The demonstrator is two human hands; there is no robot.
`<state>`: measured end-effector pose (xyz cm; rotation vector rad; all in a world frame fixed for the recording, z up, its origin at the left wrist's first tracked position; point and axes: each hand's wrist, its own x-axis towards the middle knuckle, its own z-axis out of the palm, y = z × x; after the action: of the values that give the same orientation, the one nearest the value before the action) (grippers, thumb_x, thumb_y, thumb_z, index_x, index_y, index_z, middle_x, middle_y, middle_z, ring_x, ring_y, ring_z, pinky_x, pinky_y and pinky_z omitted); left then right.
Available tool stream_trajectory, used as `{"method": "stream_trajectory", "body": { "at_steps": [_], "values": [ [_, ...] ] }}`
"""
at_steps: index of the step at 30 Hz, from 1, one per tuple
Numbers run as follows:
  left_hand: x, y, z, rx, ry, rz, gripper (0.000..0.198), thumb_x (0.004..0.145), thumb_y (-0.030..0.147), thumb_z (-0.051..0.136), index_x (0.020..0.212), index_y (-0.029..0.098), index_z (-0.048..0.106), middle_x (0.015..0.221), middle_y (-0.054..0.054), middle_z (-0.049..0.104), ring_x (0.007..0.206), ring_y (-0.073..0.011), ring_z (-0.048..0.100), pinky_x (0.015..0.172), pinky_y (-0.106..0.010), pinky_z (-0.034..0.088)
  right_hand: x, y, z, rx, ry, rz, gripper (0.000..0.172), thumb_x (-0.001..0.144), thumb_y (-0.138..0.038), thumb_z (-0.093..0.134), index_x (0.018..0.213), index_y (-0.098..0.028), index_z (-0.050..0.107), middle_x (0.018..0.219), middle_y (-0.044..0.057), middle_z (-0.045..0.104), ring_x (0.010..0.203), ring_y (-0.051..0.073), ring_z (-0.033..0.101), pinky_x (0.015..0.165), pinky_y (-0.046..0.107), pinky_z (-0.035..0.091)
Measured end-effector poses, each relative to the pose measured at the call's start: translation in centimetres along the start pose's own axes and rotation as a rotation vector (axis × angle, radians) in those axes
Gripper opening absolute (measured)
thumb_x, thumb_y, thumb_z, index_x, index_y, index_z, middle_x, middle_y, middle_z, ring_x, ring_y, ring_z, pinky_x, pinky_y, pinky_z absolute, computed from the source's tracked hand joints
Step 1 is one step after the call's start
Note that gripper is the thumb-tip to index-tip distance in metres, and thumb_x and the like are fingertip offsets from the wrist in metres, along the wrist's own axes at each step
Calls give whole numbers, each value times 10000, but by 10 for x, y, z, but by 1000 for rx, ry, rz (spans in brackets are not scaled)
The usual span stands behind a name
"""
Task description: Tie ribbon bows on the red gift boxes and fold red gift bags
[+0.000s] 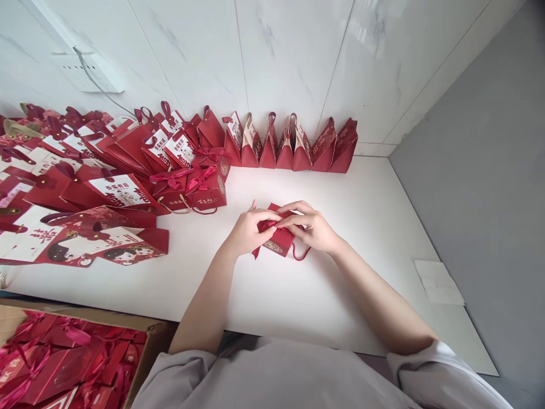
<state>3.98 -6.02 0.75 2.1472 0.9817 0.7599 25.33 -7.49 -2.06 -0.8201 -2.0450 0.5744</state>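
Note:
A small red gift box (279, 241) with a red ribbon and a red cord handle rests on the white table (366, 216) in front of me. My left hand (248, 230) pinches the ribbon at the box's left top. My right hand (313, 227) is closed over the box's right top, fingers pressing the ribbon. The cord handle loops out below my right hand.
Two finished red boxes with pink bows (193, 190) stand left of my hands. A row of red gift bags (289, 147) lines the marble wall. Flat red bags (89, 210) pile up at far left. A cardboard carton of red boxes (63, 363) sits at bottom left. A paper sheet (438, 281) lies on the grey floor.

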Motion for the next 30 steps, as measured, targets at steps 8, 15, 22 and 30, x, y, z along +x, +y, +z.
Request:
{"method": "stream_trajectory", "body": {
  "at_steps": [8,15,22,30],
  "values": [
    [-2,16,9,237,68,70,267,874,80,433,963,215,645,964,-30,640,788,-136,597,744,-273,489,-1,3,4,71,23,47,191,927,-186,561,966,-295,713,1046,39,697,1016,214,634,886,414,536],
    [-3,12,11,320,83,95,212,887,98,442,918,210,619,896,-15,635,723,-136,558,703,-273,437,2,-2,1,119,14,79,187,919,-162,557,926,-278,704,1001,27,713,970,198,648,888,405,533],
    [0,14,13,456,127,140,149,818,73,502,793,209,557,772,3,619,799,-178,563,831,-345,393,1,-3,2,110,28,132,161,894,-144,565,901,-258,678,995,26,707,955,198,645,877,391,525],
    [-1,11,15,480,139,133,171,845,70,484,836,223,561,822,-2,633,802,-182,577,844,-348,388,3,-6,3,82,44,204,74,941,-268,559,949,-252,632,977,39,692,941,206,626,918,409,485]
  ]
}}
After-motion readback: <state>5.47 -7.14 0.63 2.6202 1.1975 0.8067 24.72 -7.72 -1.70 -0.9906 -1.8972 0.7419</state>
